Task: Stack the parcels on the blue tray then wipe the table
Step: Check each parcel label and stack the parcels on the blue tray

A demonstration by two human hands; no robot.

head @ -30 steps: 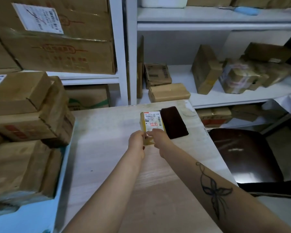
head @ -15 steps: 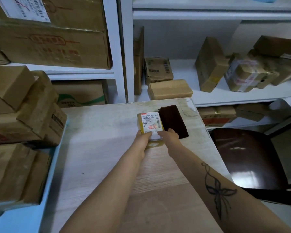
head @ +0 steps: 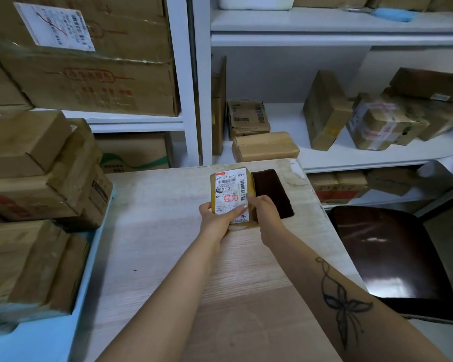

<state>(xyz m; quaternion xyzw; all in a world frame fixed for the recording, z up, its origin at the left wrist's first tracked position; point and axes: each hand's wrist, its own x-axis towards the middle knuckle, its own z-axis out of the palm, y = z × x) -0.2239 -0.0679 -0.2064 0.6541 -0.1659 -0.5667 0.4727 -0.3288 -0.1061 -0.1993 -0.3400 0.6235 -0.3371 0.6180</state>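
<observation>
A small yellow-brown parcel [head: 230, 189] with a white shipping label is at the far middle of the wooden table [head: 154, 244]. My left hand [head: 216, 218] grips its near left corner, thumb across the label. My right hand [head: 264, 209] grips its right side. A dark brown cloth [head: 272, 189] lies flat right of the parcel. The blue tray [head: 37, 335] at the left carries several stacked cardboard parcels [head: 37, 178].
White shelves [head: 351, 152] behind the table hold more cardboard parcels [head: 266, 146]. Large cartons [head: 89, 74] fill the left shelf. A dark brown chair [head: 382, 252] stands right of the table.
Both hands have closed further round the small parcel and tilted it up slightly towards me. The view has shifted a little; the cloth and the tray's stack have not moved.
</observation>
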